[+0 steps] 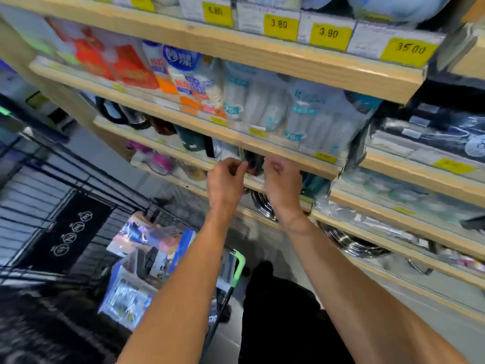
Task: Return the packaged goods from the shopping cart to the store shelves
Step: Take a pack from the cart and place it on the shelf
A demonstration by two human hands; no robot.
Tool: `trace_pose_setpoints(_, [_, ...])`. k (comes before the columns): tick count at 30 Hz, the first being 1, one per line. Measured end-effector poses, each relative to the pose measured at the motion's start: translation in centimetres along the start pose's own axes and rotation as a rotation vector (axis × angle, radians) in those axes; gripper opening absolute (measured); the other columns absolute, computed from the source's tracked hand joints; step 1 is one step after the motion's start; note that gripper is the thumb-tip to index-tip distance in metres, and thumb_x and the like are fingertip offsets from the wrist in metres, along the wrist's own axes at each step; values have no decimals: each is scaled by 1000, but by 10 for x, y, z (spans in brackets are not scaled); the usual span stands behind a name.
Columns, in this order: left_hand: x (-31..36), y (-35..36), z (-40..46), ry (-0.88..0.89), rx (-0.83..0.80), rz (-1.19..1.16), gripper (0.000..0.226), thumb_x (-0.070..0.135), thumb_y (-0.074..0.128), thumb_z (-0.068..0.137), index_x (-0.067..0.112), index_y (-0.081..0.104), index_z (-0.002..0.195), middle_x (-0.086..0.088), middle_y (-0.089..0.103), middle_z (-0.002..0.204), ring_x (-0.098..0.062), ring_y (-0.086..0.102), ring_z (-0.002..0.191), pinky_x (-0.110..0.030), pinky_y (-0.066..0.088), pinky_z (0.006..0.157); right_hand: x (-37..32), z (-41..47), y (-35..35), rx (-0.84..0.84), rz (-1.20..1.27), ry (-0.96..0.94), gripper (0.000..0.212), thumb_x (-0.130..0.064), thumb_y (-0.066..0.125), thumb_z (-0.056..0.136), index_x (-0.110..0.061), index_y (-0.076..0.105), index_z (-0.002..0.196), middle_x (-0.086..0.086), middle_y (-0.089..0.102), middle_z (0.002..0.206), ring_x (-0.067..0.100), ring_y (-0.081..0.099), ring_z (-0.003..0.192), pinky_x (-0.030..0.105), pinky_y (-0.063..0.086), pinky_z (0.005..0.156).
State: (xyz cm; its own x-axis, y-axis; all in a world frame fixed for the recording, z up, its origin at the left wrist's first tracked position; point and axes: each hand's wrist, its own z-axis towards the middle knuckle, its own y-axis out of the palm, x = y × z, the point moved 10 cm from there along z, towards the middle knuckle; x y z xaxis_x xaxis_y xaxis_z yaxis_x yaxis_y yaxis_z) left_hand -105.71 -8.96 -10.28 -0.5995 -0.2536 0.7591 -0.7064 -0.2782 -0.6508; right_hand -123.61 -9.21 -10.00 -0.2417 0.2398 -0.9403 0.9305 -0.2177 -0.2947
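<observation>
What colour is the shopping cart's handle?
Bright green; the shopping cart's handle shows in the head view, below the forearms.

Along the top shelf edge, yellow price tags point(280, 27) reading 5.80, 3.80, 3.90 and 3500, each beside a pale label. Low on the right, coiled shiny metal rings point(351, 244), partly hidden by the boards above. At lower left, a black panel point(69, 233) printed with four white round prohibition signs, set among dark wire bars point(29, 190); below centre, grey floor point(443, 319) and a dark blurred shape point(280, 311).
</observation>
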Motion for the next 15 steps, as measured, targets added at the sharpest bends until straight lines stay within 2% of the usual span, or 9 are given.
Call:
trace_pose_setpoints(2, [-57,-22,-32,-185,68,-19,23,39,63,90,19,74,85,3,72,76,-16,66,75,-28,49,67,10,-20,33,-211,-128,-22,18,-16,60,95,-10,77,97,4,76,97,10,64,84,28,53,81])
trace_pose_setpoints(4, [-107,-38,-67,-342,92,-61,16,34,66,88,22,71,78,5,71,73,-18,69,79,-31,53,75,18,-38,55,-366,-228,-53,17,-14,61,92,-10,78,96,4,76,99,11,63,86,27,51,82])
trace_pose_setpoints(6, [-154,-61,-112,-476,165,-116,13,23,67,89,22,69,76,6,68,72,-17,68,78,-33,55,78,25,-62,81,-531,-337,-121,19,-12,60,91,-10,79,93,8,76,99,19,67,90,29,50,81])
trace_pose_setpoints(9, [-215,-96,-188,-659,297,-114,11,21,66,89,19,67,78,0,70,81,-20,68,83,-28,51,74,51,-95,115,-724,-512,-197,20,-10,60,91,-6,79,94,15,75,101,31,68,98,33,50,82])
trace_pose_setpoints(11, [-249,-120,-240,-781,398,-106,4,21,70,87,18,67,88,-8,71,92,-26,66,88,-36,54,81,70,-115,134,-812,-618,-253,20,-12,59,91,-5,78,96,16,75,102,33,68,101,34,50,85])
trace_pose_setpoints(13, [-268,-148,-286,-916,486,92,28,25,75,81,16,66,106,-15,64,112,-34,61,106,-42,50,89,87,-125,145,-849,-713,-270,26,-15,60,92,-7,74,112,15,72,114,32,67,110,31,48,92])
trace_pose_setpoints(15, [-282,-175,-332,-1067,606,229,52,26,78,76,14,57,123,-18,49,131,-37,49,120,-46,45,93,101,-134,157,-900,-804,-299,38,-14,58,92,-12,65,129,16,69,122,33,64,114,33,48,95])
